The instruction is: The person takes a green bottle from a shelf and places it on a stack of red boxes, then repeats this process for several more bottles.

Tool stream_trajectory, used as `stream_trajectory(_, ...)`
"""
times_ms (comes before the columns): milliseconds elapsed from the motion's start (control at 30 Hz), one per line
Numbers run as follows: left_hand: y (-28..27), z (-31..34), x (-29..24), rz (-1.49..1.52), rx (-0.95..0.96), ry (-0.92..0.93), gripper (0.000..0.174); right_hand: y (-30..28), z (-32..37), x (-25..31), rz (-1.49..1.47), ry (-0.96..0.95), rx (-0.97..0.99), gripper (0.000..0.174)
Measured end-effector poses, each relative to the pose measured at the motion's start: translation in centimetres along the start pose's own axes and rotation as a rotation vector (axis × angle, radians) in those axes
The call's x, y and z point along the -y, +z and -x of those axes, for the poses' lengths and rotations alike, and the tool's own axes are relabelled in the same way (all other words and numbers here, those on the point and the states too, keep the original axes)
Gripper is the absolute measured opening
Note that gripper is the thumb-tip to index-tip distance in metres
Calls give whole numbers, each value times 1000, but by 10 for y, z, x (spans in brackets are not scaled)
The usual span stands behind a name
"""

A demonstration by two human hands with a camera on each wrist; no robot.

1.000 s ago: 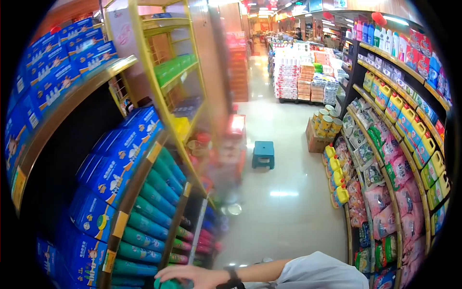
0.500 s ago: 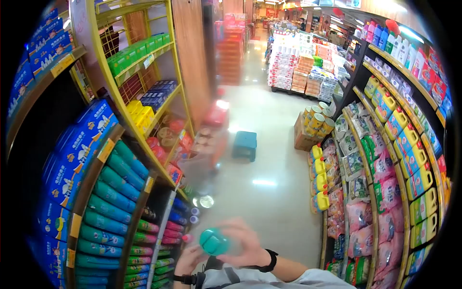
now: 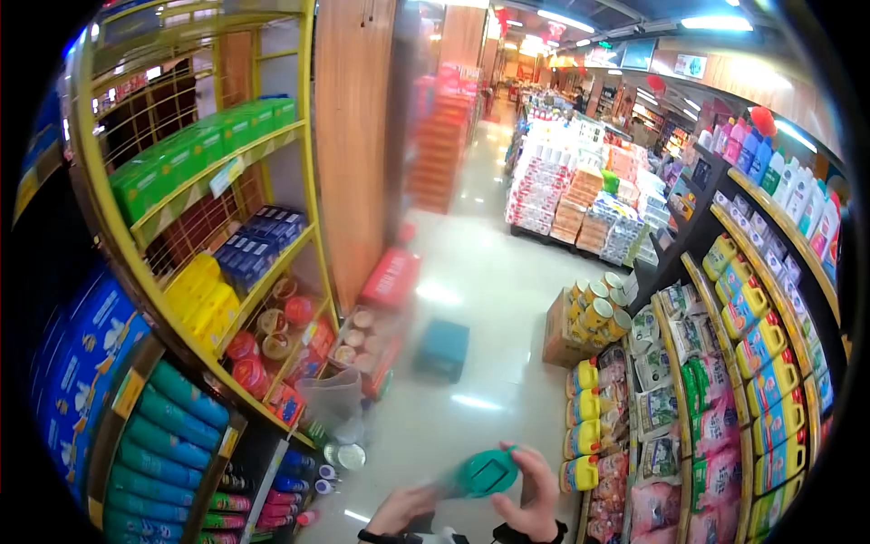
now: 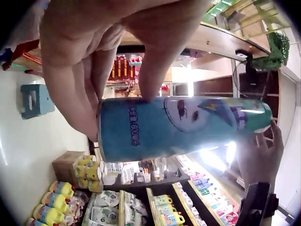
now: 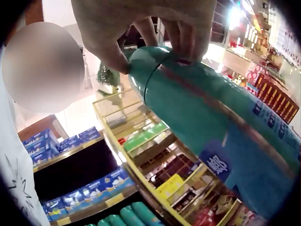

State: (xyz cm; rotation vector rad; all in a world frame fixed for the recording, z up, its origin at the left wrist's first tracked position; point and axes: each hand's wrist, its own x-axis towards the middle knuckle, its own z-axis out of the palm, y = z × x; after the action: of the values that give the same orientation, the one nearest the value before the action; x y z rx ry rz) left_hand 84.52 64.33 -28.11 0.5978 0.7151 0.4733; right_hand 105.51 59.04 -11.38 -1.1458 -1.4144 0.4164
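Between both hands is a teal-green spray can (image 3: 487, 473), its green cap end toward the head camera. My left hand (image 3: 405, 510) grips the base end; in the left wrist view its thumb lies along the can's side (image 4: 183, 125), which shows a cartoon face and printed characters. My right hand (image 3: 535, 499) holds the cap end, and the right wrist view has its fingers curled over the green cap (image 5: 155, 80). The can lies nearly level across the left wrist view. Dark bands sit on both wrists.
Similar green cans (image 3: 154, 453) fill a lower left shelf, beside blue boxes (image 3: 82, 344). A yellow rack (image 3: 313, 181) stands beyond. On the aisle floor are a blue stool (image 3: 442, 349) and a carton of yellow tins (image 3: 564, 331). Shelves of yellow jugs (image 3: 770, 399) line the right.
One second ago one hand reached to a green can at the left shelf. Half a second ago both hands held the can. Now it is farther right in the head view, which has shifted.
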Motion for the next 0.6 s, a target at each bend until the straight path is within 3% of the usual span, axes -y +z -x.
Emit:
stream_trajectory(33,2,-16,-5,-20,17,-22,34,-8,-9,-7,24,80,-25,65)
stream_trajectory(167,-2,-129,-15,-68,99,9,37,-41,-62,-52,22,94,-73,65)
stream_trajectory(433,52,-227,-69,-73,9,-170,41,-108,-139,-141,65,62,-79,62)
stream_trajectory(600,106,-297,-86,-147,48,-16,43,-165,-196,-192,184,3,-62,62)
